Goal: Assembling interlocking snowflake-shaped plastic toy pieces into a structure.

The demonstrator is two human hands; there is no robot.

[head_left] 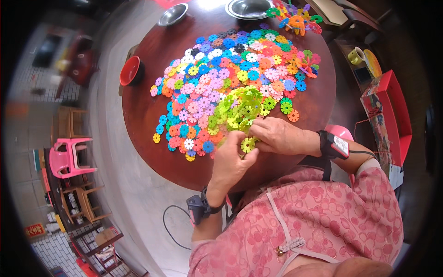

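Lime-green, notched, round plastic disc (248, 145) over the near side of the round, glossy red-brown table (146, 117). Pinched between thumb and forefinger of the left hand (230, 161), apparently for steadiness; close beside the right hand (279, 135), fingertips bunched together, exact hold hidden

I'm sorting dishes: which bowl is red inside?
The leftmost bowl, by the table's left edge; the smaller far bowl and larger far bowl are silvery.

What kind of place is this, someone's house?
Probably a home, perhaps its living or dining area: there is a round wooden table, a pink plastic seat off to the left, and a yellow mug on the right.
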